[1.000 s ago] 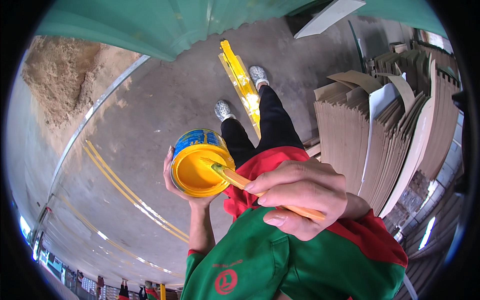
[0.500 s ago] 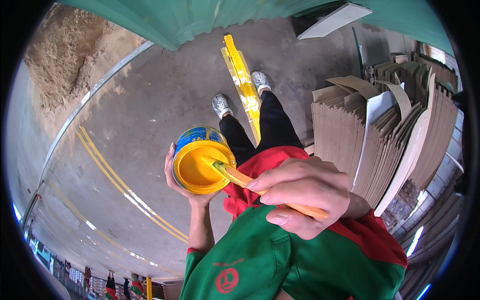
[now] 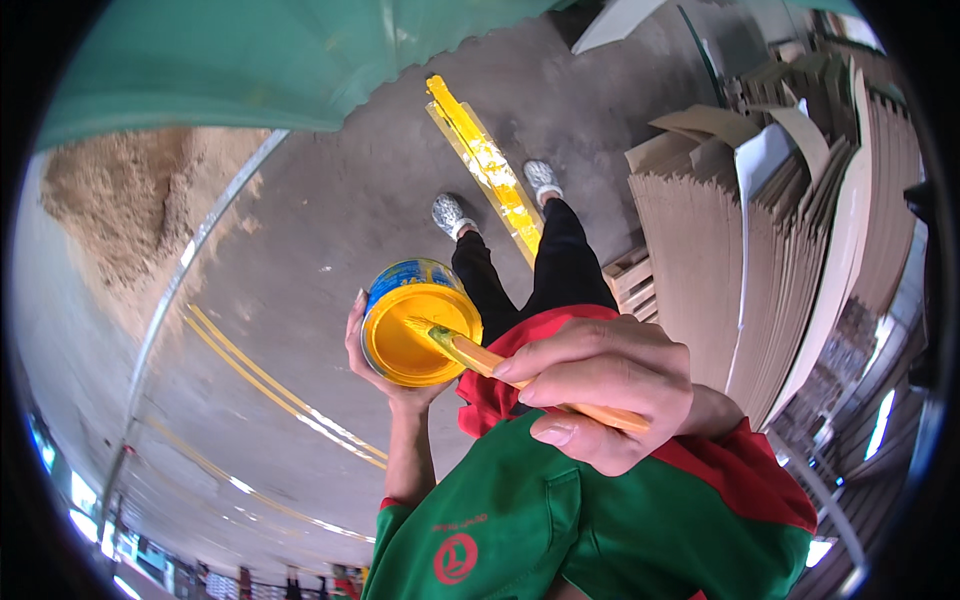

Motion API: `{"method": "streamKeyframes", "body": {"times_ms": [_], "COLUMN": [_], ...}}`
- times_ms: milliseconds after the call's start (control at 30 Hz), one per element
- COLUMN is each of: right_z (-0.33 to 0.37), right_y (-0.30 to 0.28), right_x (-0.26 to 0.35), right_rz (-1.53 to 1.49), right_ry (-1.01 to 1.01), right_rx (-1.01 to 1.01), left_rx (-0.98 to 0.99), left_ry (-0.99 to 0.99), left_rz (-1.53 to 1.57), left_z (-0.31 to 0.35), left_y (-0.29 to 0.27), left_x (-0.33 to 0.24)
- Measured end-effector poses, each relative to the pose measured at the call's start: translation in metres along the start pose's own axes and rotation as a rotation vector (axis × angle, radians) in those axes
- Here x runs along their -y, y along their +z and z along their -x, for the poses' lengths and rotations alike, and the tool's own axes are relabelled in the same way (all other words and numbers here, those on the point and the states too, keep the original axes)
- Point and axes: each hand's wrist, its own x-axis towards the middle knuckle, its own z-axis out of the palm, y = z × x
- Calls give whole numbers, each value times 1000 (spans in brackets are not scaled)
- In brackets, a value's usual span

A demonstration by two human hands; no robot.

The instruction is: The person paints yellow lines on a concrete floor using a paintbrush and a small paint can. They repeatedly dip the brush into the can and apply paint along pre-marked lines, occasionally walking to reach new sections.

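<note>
My left hand (image 3: 376,362) grips a paint can (image 3: 412,272) from its outer side, thumb up along the wall and the palm partly hidden beneath. The can has a blue label and is tilted so that its mouth faces up to me. Yellow paint (image 3: 396,340) coats the inside. A paintbrush (image 3: 474,354) with an orange wooden handle is held in my right hand (image 3: 612,385), fingers wrapped round the handle. Its yellow-coated bristles are over the can's mouth; I cannot tell whether they touch the paint. Between my feet runs a yellow painted line (image 3: 490,165) with tape along its edges.
Flattened cardboard sheets (image 3: 700,260) stand stacked upright at the right, beside a wooden pallet (image 3: 632,285). Green sheeting (image 3: 240,65) hangs at the far left. A metal rail (image 3: 180,265) edges a heap of earth (image 3: 120,200). Thin yellow lines (image 3: 270,385) cross the concrete floor.
The view has shifted, and more of the green sheeting shows. The can and brush appear slightly further right, with both hands still holding them.
</note>
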Motion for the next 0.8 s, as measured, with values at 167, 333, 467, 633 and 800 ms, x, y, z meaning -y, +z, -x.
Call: {"method": "streamKeyframes", "body": {"times_ms": [167, 333, 467, 633, 800], "right_z": [21, 78, 160, 289, 435], "right_y": [-10, -14, -10, 36, 159], "right_x": [25, 54, 86, 130, 177], "right_rz": [43, 78, 194, 341, 371], "right_ry": [-24, -73, -29, 102, 291], "right_rx": [-150, -400, -559, -840, -1367], "left_rx": [163, 403, 633, 972, 1336], "left_ry": [65, 234, 423, 511, 484], "left_rz": [93, 135, 224, 370, 553], "left_z": [-16, -31, -18, 60, 195], "left_y": [0, 7, 28, 57, 47], "left_x": [-7, -32, -66, -99, -119]}}
